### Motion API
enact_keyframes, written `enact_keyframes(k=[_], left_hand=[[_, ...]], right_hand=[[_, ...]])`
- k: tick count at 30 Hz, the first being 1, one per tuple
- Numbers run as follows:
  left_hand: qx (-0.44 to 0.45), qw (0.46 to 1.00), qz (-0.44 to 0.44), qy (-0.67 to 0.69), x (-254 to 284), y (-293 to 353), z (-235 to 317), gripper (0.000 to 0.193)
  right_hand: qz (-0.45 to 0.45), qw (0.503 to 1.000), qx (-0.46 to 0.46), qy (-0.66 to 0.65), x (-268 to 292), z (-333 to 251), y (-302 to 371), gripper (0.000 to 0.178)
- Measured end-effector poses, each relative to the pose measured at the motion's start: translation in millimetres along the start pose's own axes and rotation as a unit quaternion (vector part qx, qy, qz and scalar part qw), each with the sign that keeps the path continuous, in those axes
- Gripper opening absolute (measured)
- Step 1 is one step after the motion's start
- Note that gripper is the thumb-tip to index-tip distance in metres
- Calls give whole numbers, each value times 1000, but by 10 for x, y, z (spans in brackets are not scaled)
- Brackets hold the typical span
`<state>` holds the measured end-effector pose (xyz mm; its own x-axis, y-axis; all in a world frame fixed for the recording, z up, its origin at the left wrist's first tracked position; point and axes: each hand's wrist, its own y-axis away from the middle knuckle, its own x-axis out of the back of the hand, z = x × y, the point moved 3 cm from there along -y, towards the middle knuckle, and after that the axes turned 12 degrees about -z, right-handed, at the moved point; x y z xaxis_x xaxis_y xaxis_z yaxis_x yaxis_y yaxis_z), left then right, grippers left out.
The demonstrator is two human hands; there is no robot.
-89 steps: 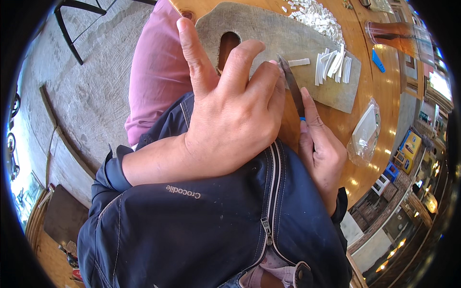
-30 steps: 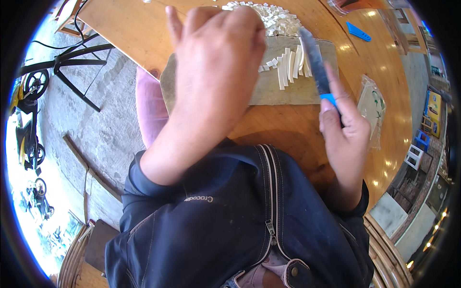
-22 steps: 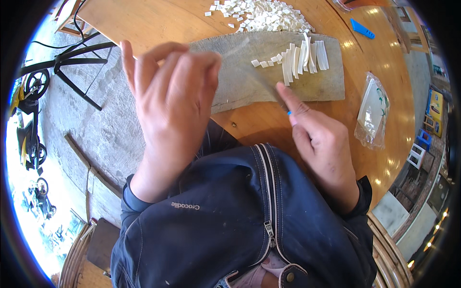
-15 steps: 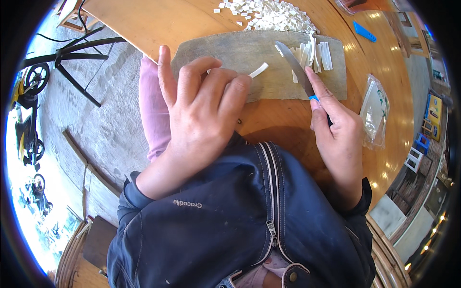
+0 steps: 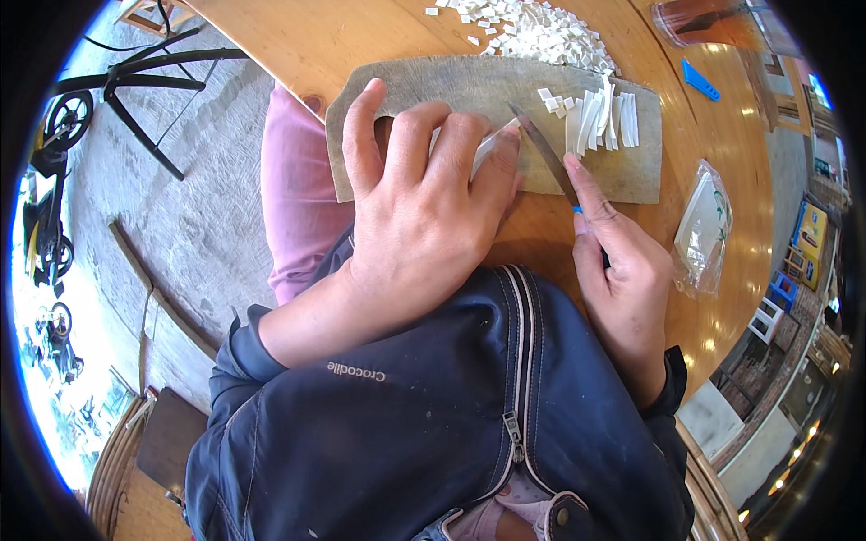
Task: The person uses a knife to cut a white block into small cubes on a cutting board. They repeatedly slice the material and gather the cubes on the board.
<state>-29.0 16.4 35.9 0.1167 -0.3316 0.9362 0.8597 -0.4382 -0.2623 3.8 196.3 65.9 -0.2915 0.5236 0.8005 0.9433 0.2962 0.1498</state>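
Note:
My left hand (image 5: 424, 198) is over the wooden board (image 5: 613, 183), thumb and fingers closed on a thin white strip (image 5: 492, 144); the material is unclear. In my right hand (image 5: 624, 257) is a knife (image 5: 547, 155), index finger stretched along its back. The blade slants up and left, its tip beside the strip's end and my left thumb. Several small white squares (image 5: 553, 101) rest on the board beyond the blade. To their right lie several uncut white strips (image 5: 609, 119) side by side. My left fingers partly hide the held strip.
A heap of small white pieces (image 5: 550, 38) is on the table (image 5: 631, 45) beyond the board. To the right are a blue plastic piece (image 5: 700, 81), a glass of brown drink (image 5: 708, 22) and a clear plastic packet (image 5: 704, 230). Black metal legs (image 5: 135, 77) stand at left.
My left hand has moved right with the strip, bringing it to the knife. The blade has shifted left, off the uncut strips, and the small squares on the board now show.

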Motion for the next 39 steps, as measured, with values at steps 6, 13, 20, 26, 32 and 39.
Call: enact_keyframes(k=[6, 13, 20, 26, 32, 39], left_hand=[[-4, 1000, 4, 4, -11, 4, 1, 40], [-3, 1000, 5, 16, -18, 12, 1, 40], [14, 1000, 10, 1, -28, 57, 4, 42], [22, 1000, 2, 1, -21, 70, 36, 42], [18, 1000, 10, 7, -24, 71, 25, 41], [20, 1000, -9, 14, -12, 114, -1, 42]], right_hand=[[13, 1000, 19, 7, -18, 21, -13, 73], [-8, 998, 14, 65, 17, -11, 15, 73], [-4, 999, -7, 43, -12, 36, 27, 73], [-25, 1000, -7, 12, 33, 15, 39, 72], [-25, 999, 11, 21, 35, 10, 40, 72], [-27, 992, -15, 122, -1, -56, 61, 72]])
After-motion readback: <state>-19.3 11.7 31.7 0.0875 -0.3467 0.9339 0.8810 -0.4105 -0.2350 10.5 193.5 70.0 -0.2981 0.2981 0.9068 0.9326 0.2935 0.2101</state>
